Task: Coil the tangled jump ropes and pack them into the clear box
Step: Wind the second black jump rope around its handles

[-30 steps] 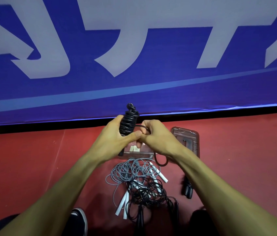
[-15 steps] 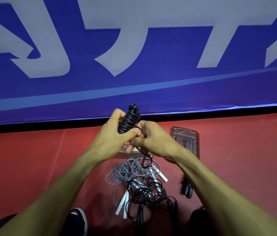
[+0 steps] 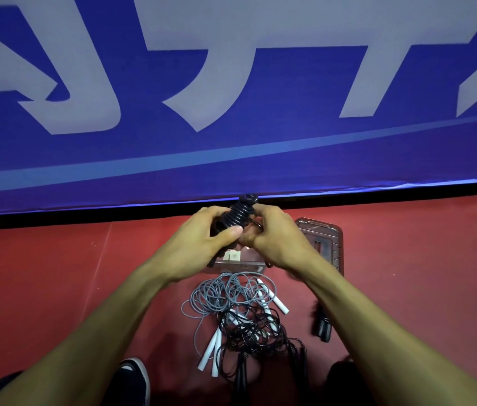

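- A person crouched on the red sports floor point(image 3: 55, 273) grips a tightly wound bundle of black jump rope point(image 3: 238, 213) — the left hand point(image 3: 202, 241) wrapped round its lower part, thumb pressed across the coils, while the right hand point(image 3: 272, 235) pinches the last short loop of cord at its side.
- The clear rectangular plastic box point(image 3: 240, 260) sits on the floor directly beneath the hands, mostly hidden by them; its clear lid point(image 3: 323, 244) lies just beside it to the right.
- Between the forearms, a tangle of thin grey rope with white handles point(image 3: 225, 294) overlaps a knot of thin black rope point(image 3: 249, 326); a separate pair of black handles point(image 3: 322, 326) lies apart to the right.
- Risk: the tail looks not yet secured — if the right hand's pinch slips before the end is tucked, the springy windings would likely loosen and the bundle unravel.
- Risk: a bulky, uneven wrap may sit awkwardly in the box, and lowering it blind behind the hands could nudge the light box or lid aside.
- Risk: the grey and black ropes on the floor are intertwined, so pulling one free carelessly would probably tighten the snarl.
- Compared with a second ago, the dangling black loop below the right hand has been taken up almost entirely, and both hands have risen and closed in around the bundle, the right hand now higher beside its top.
- The pile on the floor, the box and the lid lie as they did.
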Motion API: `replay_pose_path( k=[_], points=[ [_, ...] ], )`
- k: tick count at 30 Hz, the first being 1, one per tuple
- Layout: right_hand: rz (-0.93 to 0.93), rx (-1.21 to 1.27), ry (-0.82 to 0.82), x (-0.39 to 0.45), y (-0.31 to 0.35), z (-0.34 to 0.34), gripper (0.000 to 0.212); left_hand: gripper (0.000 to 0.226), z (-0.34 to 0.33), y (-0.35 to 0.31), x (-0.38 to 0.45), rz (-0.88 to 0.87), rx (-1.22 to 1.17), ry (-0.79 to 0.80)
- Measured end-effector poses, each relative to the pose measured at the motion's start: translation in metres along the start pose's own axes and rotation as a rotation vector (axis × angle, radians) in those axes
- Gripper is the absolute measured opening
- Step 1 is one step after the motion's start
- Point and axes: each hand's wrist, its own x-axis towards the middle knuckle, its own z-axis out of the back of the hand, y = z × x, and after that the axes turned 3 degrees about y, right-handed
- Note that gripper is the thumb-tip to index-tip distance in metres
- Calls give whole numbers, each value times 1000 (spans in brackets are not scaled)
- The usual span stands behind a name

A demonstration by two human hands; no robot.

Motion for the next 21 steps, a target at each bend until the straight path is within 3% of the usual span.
replay_pose_path(
  k=[4, 9, 13, 17, 21],
  points=[
    [-14, 20, -27, 2, -2, -2, 3, 13, 0, 0, -1, 40, -48, -78],
    [-81, 346, -20, 6, 0, -7, 19, 40, 0, 3, 2, 129, -300, -244],
    [-103, 325, -53, 7, 1, -11, 27, 32, -6, -5, 2, 139, -476, -198],
    [-81, 378, -39, 6, 6, -11, 21, 35, -5, -3, 6, 75, -442, -243],
    [-74, 635, 35, 1, 15, -7, 8, 26, -3, 2, 7, 55, -351, -215]
  ],
)
